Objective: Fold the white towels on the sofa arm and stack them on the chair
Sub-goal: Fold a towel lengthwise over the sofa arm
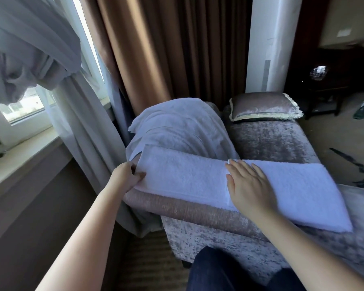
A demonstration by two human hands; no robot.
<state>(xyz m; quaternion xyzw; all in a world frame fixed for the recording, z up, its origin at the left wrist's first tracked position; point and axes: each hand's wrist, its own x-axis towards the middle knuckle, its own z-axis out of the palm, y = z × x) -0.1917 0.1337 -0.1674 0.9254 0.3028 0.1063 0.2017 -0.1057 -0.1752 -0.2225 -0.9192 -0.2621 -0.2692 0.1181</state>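
Grey-mauve velvet sofa (271, 141) across the middle of the view, with the sofa arm (187, 208) nearest the camera, serving as the working ledge.

Heaped over the far left corner, against the brown curtain (135, 59): loose white towels (177, 127), unfolded. Probably parked there within easy reach as the waiting supply.

Laid lengthwise along the top of the arm, in front of that heap and touching it: one long towel strip (183, 175), narrowed to a band. Kept flat there presumably for firm backing under a clean crease.

Fringed cushion (263, 106) at the far end of the seat, well apart from the work and out of the way.

Right grip (248, 185) spread flat, fingers straight, clamped on nothing. Presses down on the strip near its middle, right at a crosswise edge in the cloth, likely as an anchor against sliding and as a marker for the fold line.

Left grip (126, 177) closed on the left end of the strip, fingers curled at the hem. Seemingly poised to carry that end over toward the right.

No chair identifiable here. Stacking judged not yet begun.
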